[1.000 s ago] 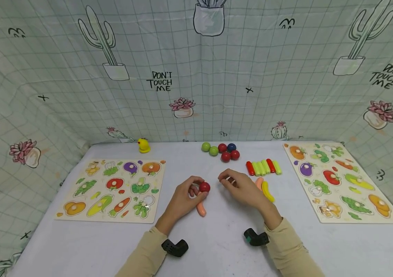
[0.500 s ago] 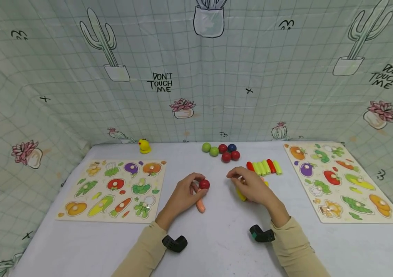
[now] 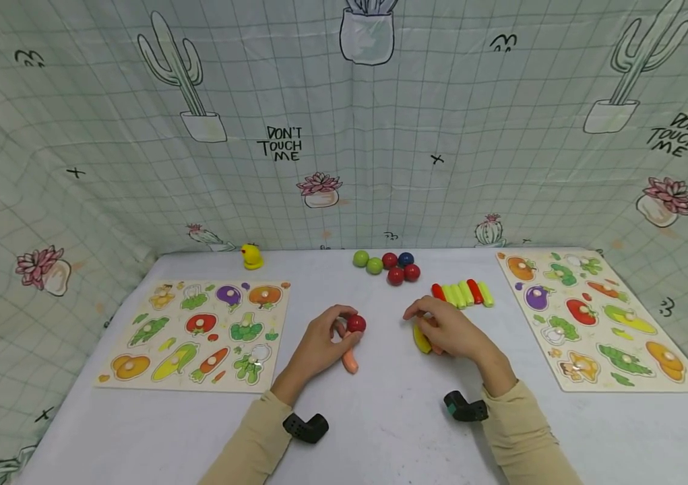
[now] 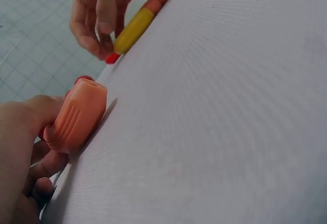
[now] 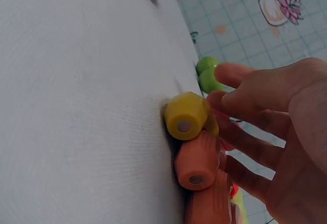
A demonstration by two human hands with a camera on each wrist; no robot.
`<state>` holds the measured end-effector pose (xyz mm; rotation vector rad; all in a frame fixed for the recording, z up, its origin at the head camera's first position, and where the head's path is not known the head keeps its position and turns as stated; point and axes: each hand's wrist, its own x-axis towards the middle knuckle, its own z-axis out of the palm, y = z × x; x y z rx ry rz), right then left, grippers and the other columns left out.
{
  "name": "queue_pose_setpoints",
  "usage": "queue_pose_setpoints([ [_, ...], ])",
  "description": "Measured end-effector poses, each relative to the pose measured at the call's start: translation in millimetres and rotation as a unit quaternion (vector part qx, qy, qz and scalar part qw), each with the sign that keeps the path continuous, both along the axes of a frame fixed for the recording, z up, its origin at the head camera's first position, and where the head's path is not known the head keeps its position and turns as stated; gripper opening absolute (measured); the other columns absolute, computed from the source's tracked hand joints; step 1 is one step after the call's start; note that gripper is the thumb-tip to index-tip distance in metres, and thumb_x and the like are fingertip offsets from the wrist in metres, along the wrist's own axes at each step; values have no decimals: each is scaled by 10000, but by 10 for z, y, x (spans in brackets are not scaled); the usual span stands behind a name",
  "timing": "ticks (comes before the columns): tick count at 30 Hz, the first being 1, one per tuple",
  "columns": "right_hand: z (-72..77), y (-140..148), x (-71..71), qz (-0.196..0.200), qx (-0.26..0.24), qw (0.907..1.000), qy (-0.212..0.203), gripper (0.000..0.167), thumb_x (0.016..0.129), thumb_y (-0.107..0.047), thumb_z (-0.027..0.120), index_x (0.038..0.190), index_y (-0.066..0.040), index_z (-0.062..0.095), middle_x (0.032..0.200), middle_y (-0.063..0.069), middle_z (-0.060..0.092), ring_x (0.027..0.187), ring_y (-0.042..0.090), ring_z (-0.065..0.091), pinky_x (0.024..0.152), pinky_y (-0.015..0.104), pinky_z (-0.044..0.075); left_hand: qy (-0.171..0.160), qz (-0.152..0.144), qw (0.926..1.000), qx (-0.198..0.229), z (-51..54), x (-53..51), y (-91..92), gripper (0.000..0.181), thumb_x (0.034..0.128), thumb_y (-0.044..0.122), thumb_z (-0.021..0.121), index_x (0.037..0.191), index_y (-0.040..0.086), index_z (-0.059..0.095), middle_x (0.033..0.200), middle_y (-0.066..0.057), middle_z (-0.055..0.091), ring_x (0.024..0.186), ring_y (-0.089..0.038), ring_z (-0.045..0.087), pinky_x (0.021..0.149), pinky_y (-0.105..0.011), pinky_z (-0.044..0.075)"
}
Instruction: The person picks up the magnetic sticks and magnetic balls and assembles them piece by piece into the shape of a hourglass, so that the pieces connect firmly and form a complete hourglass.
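Note:
Thumb and fingers of my left hand (image 3: 318, 343) hold a red ball (image 3: 356, 323). Against that hand lies an orange sausage-shaped piece (image 3: 350, 362); the left wrist view shows this orange piece (image 4: 79, 114) large beside the thumb, mostly covering the ball. My right hand (image 3: 454, 331) hovers with loosely bent fingers over a yellow curved piece (image 3: 422, 339). In the right wrist view, the fingers of my right hand (image 5: 271, 112) are spread beside the yellow piece (image 5: 186, 114) and two orange pieces lined up with it; whether they touch is unclear.
Red and light green sticks (image 3: 459, 294) lie in a row behind my right hand. Green, red and blue balls (image 3: 395, 275) cluster at the back. Picture puzzle boards stand left (image 3: 162, 333) and right (image 3: 598, 316). A yellow duck (image 3: 252, 256) sits at the back left.
My right hand has moved to the right. A yellow piece now shows at its left, where none was one second ago. My left hand has barely moved and still holds the red ball.

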<state>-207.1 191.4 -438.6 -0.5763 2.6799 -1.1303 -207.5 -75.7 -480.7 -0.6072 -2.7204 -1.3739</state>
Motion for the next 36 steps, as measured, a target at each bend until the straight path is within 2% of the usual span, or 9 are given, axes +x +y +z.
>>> queue_pose_setpoints([
  [3,5,8,12,71,21,9998,-171,237,922,-13,480,1095,-113,607,1083,114,561,442,127,440,473,243,416,4,57,10000,-22,-8,10,-2,382,843,249,707,1194,183,572,1065,34,611,785,-75,509,700,-203,396],
  [9,13,5,37,208,170,9995,-164,333,840,66,474,1084,-112,615,1019,105,552,516,120,464,514,246,428,66,63,10000,26,-3,33,-11,378,844,245,706,1192,176,574,1058,31,611,779,-78,511,697,-197,398],
  [14,25,-12,29,238,176,9994,-192,341,834,67,477,1091,-113,612,1012,101,549,493,108,459,510,246,432,194,27,9998,-14,-2,18,-13,378,847,250,704,1194,179,573,1042,37,609,777,-83,505,690,-199,397],
  [18,21,-20,19,267,150,9994,-159,329,835,65,486,1088,-102,614,1011,99,556,476,109,458,501,233,427,148,59,9999,-55,3,17,-14,382,844,260,707,1196,193,572,1029,53,602,781,-82,498,686,-196,392],
  [21,0,-30,13,324,221,9992,71,301,837,57,512,1074,-90,625,1036,83,581,631,126,511,575,228,443,124,58,9999,-39,5,19,-18,380,845,259,706,1194,189,575,1023,52,603,782,-87,500,687,-200,390],
  [25,-38,-57,0,309,476,9971,511,249,856,26,561,1049,-106,647,1066,37,614,923,170,519,794,292,485,143,43,9999,-30,-7,12,-22,370,847,258,703,1187,186,577,1001,49,604,778,-88,499,679,-202,388],
  [26,-46,-65,-4,290,529,9965,577,241,860,20,570,1045,-111,651,1066,31,618,953,181,525,837,324,491,149,41,9999,-32,-12,9,-22,369,848,260,702,1187,186,576,1003,50,604,778,-85,500,678,-201,388],
  [30,-73,-88,-17,224,616,9953,715,227,867,13,583,1041,-114,655,1065,33,623,991,209,539,911,420,480,158,26,9999,-41,-25,1,-20,374,851,264,699,1193,184,571,1003,50,599,780,-82,501,675,-197,391],
  [36,-98,-111,-18,105,612,9951,775,207,863,-6,607,1032,-117,653,1037,28,626,955,191,541,890,405,482,96,2,9999,-49,-34,13,-17,383,855,251,693,1207,180,562,930,55,577,777,-88,512,648,-193,395],
])
